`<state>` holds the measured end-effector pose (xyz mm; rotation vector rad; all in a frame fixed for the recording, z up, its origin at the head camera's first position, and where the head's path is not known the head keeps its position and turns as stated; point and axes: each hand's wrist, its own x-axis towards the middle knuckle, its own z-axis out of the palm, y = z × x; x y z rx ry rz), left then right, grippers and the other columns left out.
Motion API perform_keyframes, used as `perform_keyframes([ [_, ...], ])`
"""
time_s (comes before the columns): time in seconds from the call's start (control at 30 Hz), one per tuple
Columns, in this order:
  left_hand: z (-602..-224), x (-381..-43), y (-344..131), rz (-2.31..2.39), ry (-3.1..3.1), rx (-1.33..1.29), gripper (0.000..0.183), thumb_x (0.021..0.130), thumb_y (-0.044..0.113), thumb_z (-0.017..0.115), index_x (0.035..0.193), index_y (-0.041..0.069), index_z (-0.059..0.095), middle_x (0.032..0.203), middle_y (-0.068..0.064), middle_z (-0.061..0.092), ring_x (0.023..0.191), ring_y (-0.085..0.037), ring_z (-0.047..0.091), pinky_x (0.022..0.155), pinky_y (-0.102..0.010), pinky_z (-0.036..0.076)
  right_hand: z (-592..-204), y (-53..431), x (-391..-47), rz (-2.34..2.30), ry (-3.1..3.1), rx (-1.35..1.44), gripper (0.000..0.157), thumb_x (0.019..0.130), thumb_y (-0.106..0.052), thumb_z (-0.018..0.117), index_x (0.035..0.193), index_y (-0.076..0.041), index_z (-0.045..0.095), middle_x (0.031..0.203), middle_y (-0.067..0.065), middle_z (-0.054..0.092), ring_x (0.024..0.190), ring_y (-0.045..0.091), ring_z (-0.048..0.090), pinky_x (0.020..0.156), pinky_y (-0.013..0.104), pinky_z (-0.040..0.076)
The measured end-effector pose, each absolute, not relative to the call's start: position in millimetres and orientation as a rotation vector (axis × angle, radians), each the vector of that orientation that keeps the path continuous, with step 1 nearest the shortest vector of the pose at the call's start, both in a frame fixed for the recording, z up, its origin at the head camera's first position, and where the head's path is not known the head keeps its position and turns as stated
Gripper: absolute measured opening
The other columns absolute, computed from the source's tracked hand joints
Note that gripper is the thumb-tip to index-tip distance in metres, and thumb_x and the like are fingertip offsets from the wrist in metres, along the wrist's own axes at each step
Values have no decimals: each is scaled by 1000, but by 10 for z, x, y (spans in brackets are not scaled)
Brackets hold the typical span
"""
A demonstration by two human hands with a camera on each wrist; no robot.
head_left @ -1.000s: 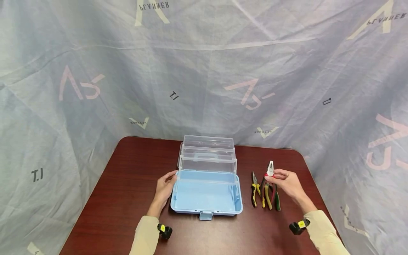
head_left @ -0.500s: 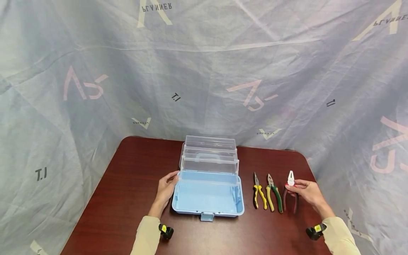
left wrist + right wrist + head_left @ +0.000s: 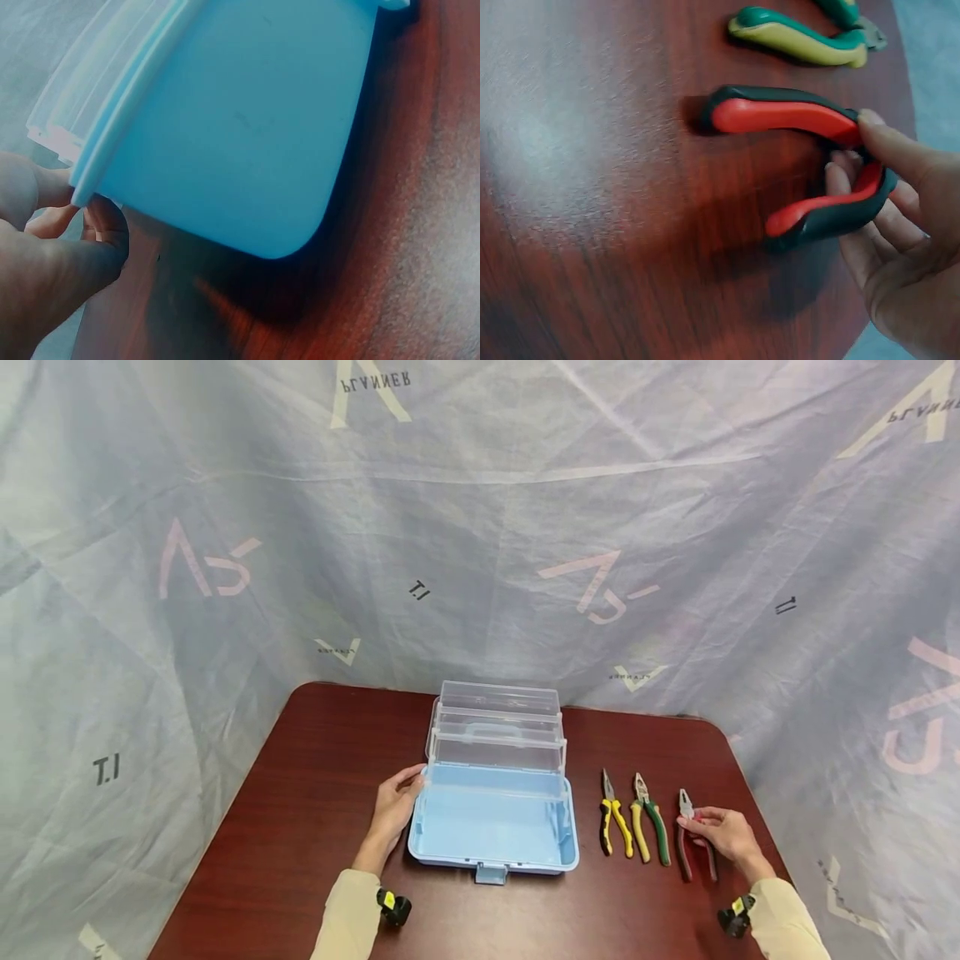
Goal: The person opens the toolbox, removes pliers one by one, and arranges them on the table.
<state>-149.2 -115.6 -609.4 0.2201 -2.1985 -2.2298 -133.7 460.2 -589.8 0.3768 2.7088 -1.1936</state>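
At the table's right side my right hand (image 3: 731,833) pinches a pair of combination pliers (image 3: 787,116) near the pivot. Their red-and-black handles are spread and point toward me; fingers cover part of the joint. My left hand (image 3: 397,802) holds the rim at the back left corner of a light blue toolbox (image 3: 491,831). The left wrist view shows the fingers curled at that rim, beside the blue side wall (image 3: 240,127). Left of the held pliers lie yellow-and-green combination pliers (image 3: 640,831) and yellow-and-black needle-nose pliers (image 3: 606,827), with handles spread.
Clear tiered trays (image 3: 498,720) are folded back behind the toolbox, whose latch (image 3: 491,874) hangs at the front. The dark red table (image 3: 322,752) has rounded far corners. A grey printed cloth (image 3: 480,527) hangs behind and on both sides.
My right hand has carried the red-and-black pliers rightward, away from the other pliers, then lowered them to the table or close above it. My left hand stays at the toolbox rim.
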Motion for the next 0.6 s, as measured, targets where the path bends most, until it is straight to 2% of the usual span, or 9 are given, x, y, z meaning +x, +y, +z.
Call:
perform_keyframes([
  [0.2, -6089, -1493, -1177, -2235, -2193, 247, 33, 96, 14, 57, 128, 4, 59, 126, -17, 56, 113, -29, 55, 87, -25, 47, -5909, 4545, -1272, -913, 2894, 367, 68, 82, -50, 70, 116, 7, 62, 103, 26, 66, 99, 42, 60, 81, 52, 48],
  [0.33, -6061, -1505, -1192, -2253, -2186, 280, 33, 96, 13, 57, 128, 5, 60, 127, -17, 56, 115, -28, 54, 89, -27, 47, -5889, 4492, -1257, -926, 2930, 354, 58, 84, -47, 69, 112, 4, 65, 103, 24, 67, 103, 44, 57, 85, 58, 43],
  [0.47, -6042, -1511, -1212, -2286, -2164, 314, 33, 96, 12, 57, 128, 4, 59, 126, -16, 57, 115, -25, 53, 90, -28, 46, -5894, 4458, -1268, -922, 2977, 361, 51, 88, -42, 66, 112, 2, 65, 100, 20, 69, 96, 39, 61, 81, 54, 45],
  [0.6, -5986, -1529, -1243, -2315, -2110, 391, 32, 95, 14, 58, 125, 0, 61, 121, -17, 61, 100, -20, 58, 79, -27, 49, -5860, 4409, -1294, -998, 3035, 428, 39, 91, -36, 63, 110, -2, 66, 93, 13, 71, 80, 21, 64, 70, 37, 49],
])
